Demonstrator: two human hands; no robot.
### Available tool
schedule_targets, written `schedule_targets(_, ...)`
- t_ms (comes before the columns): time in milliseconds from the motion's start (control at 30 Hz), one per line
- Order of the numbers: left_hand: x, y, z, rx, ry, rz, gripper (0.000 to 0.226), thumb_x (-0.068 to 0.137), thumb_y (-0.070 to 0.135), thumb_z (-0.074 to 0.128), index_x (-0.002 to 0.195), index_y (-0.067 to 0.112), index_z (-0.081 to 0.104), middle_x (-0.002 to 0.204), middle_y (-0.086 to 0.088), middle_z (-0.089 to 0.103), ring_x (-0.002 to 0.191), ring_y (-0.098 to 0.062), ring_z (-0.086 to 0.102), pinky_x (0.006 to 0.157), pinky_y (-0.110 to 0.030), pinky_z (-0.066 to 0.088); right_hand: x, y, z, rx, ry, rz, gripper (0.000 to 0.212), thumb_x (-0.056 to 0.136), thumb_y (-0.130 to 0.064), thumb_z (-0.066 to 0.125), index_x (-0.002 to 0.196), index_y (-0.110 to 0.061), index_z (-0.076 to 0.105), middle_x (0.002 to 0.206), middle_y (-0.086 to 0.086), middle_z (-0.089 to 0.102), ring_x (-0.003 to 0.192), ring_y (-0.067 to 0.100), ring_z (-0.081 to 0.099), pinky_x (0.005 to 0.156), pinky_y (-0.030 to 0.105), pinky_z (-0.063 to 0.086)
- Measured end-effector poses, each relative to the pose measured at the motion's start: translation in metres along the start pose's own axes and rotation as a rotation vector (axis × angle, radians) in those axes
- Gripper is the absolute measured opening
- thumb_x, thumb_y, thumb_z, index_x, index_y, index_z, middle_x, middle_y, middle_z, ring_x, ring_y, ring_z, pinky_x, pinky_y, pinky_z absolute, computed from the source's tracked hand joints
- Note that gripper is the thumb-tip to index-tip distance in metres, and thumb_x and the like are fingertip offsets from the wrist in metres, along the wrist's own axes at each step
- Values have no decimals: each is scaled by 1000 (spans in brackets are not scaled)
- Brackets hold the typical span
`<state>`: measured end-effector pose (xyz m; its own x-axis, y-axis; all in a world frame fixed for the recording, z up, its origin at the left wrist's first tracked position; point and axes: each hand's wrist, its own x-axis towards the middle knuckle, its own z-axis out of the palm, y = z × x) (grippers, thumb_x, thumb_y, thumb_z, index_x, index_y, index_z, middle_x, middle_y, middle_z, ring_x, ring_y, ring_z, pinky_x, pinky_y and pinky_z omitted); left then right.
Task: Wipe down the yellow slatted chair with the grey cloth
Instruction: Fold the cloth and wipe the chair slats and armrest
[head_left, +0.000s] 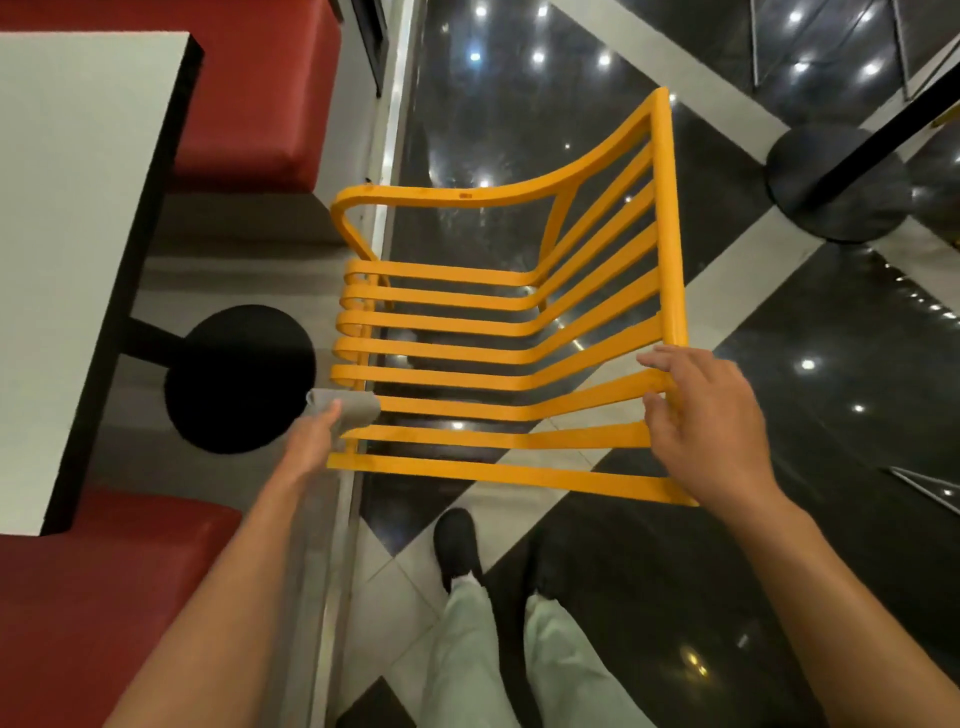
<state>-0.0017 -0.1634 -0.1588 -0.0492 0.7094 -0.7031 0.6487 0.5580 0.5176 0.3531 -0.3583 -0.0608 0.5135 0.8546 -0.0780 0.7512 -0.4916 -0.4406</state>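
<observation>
Head view: yellow slatted chair (498, 332), centre frame. Grey cloth (345, 408) is pinched by left hand (311, 441) against left slat ends. Right hand (701, 421), fingers loosely spread, is rested on right frame.

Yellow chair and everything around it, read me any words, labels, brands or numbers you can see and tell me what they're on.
None: no readable text anywhere in the head view.
The yellow chair, grey cloth, white table and red seats carry no lettering.
A small dark mark on the chair's top rail is too small to tell.
</observation>
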Motion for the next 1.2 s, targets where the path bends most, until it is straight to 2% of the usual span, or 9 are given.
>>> schedule_targets(67,29,-4,-7,261,28,-3,57,107,47,44,141,3,56,134,-22,59,117,-36,56,89,-41,41,0,6,1,-13,46,43,42,95,-15,64,136,-24,60,141,0,58,129,23,49,108,50,42)
schedule_targets(200,75,-32,16,568,-212,-70,63,76,72,64,115,23,72,126,-13,65,106,-30,60,95,-44,47,-2,15,11,-17,119,48,45,93,-14,67,137,-18,60,141,3,58,124,23,52,101,51,49)
schedule_targets(267,65,-27,41,699,-286,-58,51,79,64,60,104,21,73,117,-13,66,102,-32,61,90,-42,48,-3,16,18,-13,148,57,46,92,-14,68,138,-16,59,143,4,57,122,22,53,100,48,50)
schedule_targets(367,14,3,90,697,-398,85,47,97,58,43,98,19,69,111,-11,65,94,-25,58,79,-39,41,-3,15,26,-29,197,67,48,93,-13,69,139,-14,58,144,6,57,121,24,55,99,49,50)
schedule_targets(533,-39,30,167,762,-621,375,39,112,35,22,132,24,53,137,-19,56,119,-38,57,88,-44,41,-3,11,30,-81,247,39,48,93,-12,69,139,-6,58,142,11,59,117,29,59,97,47,51)
schedule_targets(633,-75,50,199,662,-676,394,45,111,39,24,123,13,58,116,-17,63,113,-37,61,81,-44,40,-3,9,30,-94,245,41,47,93,-13,68,138,-5,57,142,12,59,118,29,59,98,45,50)
schedule_targets(733,-96,54,203,472,-680,316,51,108,51,33,108,12,66,104,-9,62,97,-27,58,79,-40,39,-1,8,29,-95,249,52,47,92,-12,70,137,-5,58,140,13,59,115,29,59,95,43,47)
schedule_targets(1000,-35,2,131,629,-550,358,55,104,58,31,127,21,66,124,-5,67,111,-23,60,98,-47,50,-7,-2,41,-215,265,37,43,91,-14,66,134,-9,62,144,10,59,127,32,53,101,46,40)
schedule_targets(1200,22,-34,46,818,-287,310,54,109,49,30,115,14,71,118,-12,69,109,-30,61,95,-45,48,-20,-36,74,-181,-41,-146,36,89,-16,70,124,-18,69,138,2,65,130,23,56,107,43,41)
